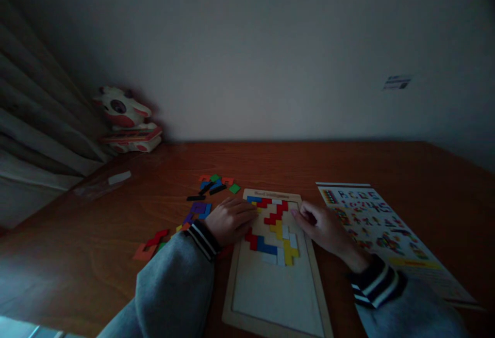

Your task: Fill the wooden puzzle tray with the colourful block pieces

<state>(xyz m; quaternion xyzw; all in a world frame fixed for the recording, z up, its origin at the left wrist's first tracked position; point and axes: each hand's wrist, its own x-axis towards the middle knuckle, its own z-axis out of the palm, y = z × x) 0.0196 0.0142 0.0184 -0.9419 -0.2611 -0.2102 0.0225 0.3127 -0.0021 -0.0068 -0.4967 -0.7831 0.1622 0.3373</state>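
Board [276, 296] set btwn L hand [232, 220] & R hand [323, 228], long axis near–far. R fingers curled narrow at R rim, L fingers laid together over L rim; hold can't be told. Zigzag red piece [274, 218] seen btwn fingertips, abt equidistant.

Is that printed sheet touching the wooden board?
Apart. The head view shows brown tabletop along the right edge of the wooden board, both beyond and below the right hand, separating it from the printed sheet.
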